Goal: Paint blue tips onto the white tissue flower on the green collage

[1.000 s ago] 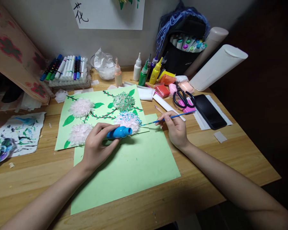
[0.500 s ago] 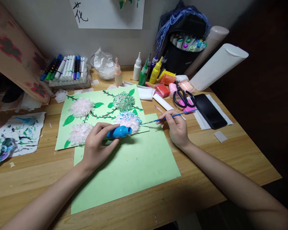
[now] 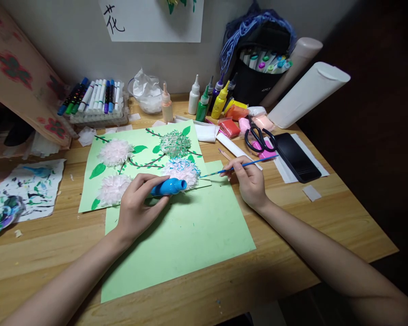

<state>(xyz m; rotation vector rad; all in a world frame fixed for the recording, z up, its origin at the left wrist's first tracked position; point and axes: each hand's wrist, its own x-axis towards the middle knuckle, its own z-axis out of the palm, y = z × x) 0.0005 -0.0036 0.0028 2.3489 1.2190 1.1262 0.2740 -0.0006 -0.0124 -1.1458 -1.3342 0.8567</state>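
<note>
My left hand (image 3: 139, 203) is closed round an uncapped blue paint bottle (image 3: 168, 186), which lies tilted with its mouth to the right. Between the fingers of my right hand (image 3: 246, 181) is a thin blue paintbrush (image 3: 255, 162). Its tip is at the right edge of a pale pink paper flower (image 3: 187, 174) with blue-tinted petals. That flower is on a light green sheet (image 3: 88, 181) with painted branches, leaves, a green-tinted flower (image 3: 175, 144) and two more pale pink flowers (image 3: 114, 152). Another green sheet (image 3: 190, 240) lies underneath.
Paint bottles (image 3: 202, 106) stand at the back beside a black marker bag (image 3: 260, 83). Scissors (image 3: 258, 138) and a black phone (image 3: 297, 158) lie at the right. At the left are a marker box (image 3: 100, 118), a paint-stained paper (image 3: 37, 190) and a palette (image 3: 2, 217).
The brush's back end has dipped slightly. Both hands otherwise keep almost the same place and hold.
</note>
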